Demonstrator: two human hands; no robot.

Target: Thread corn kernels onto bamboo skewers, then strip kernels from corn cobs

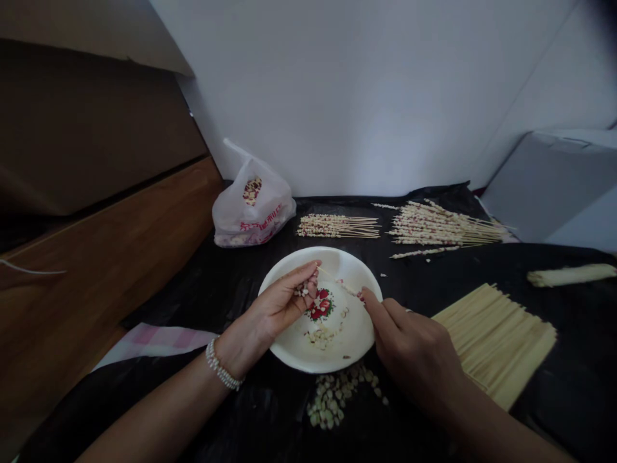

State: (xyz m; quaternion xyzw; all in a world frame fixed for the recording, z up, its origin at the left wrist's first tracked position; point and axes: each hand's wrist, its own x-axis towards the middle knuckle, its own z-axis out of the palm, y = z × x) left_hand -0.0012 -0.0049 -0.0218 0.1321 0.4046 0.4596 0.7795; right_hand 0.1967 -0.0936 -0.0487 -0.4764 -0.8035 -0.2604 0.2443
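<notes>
Over a white bowl with a strawberry print, my left hand is cupped around several small pinkish-white pieces. Its thumb and forefinger pinch together at the pointed end of a thin wooden skewer. My right hand grips that skewer from the other side. A few pale and reddish pieces are threaded along it near my right fingertips. Small pale scraps lie in the bottom of the bowl. Below its near rim is a loose pile of pale greenish-white pieces.
Filled skewers lie in a small bundle and a larger pile at the back. Bare skewers spread at the right, near another pale bundle. A plastic bag stands back left. Black sheeting covers the surface.
</notes>
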